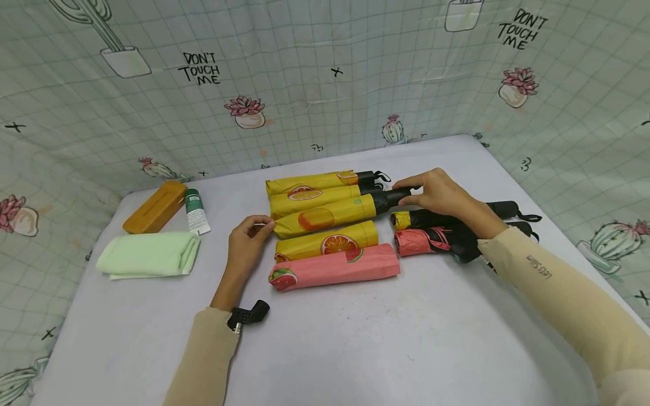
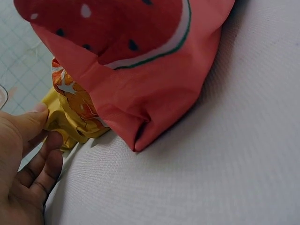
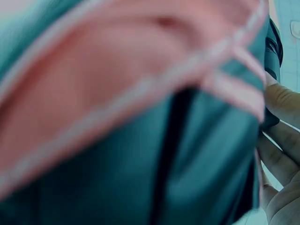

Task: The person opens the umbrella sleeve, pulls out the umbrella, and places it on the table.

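Two hands work on one folded yellow umbrella with an orange print (image 1: pixel 330 216), third from the back in a row of five. Your right hand (image 1: pixel 440 193) reaches over from the right, its grip curled round that umbrella's black handle (image 1: pixel 392 198); the fingers close over the top of the handle and the thumb sits beneath it. Your left hand (image 1: pixel 247 241) rests at the opposite end, its grip pinching the yellow fabric tip between thumb and fingertips, as the left wrist view shows with the thumb (image 2: pixel 29 123) pressed on the crumpled yellow cloth (image 2: pixel 61 123).

The umbrella lies across the middle of the pale grey surface (image 1: pixel 406 349), running left to right, touching its neighbours. Behind it lie two more folded yellow umbrellas with citrus prints (image 1: pixel 310 188), their black handles just beside your right fingers. In front of it lies a fourth yellow umbrella with a sliced-orange print (image 1: pixel 327 242), and nearest you a folded pink umbrella with a watermelon print (image 1: pixel 335 267), whose end fills the left wrist view (image 2: pixel 140 61).

Under your right forearm lie two dark folded umbrellas, one yellow-tipped (image 1: pixel 406 219) and one pink-tipped (image 1: pixel 421 241), their handles pointing right. The right wrist view is blurred, filled with teal and pink fabric.

Well apart at the left edge sit a folded light green cloth (image 1: pixel 147 255), an orange-brown oblong case (image 1: pixel 154 207) and a small white tube with a green cap (image 1: pixel 195 211). A black wrist-camera mount (image 1: pixel 247 314) shows at your left sleeve.
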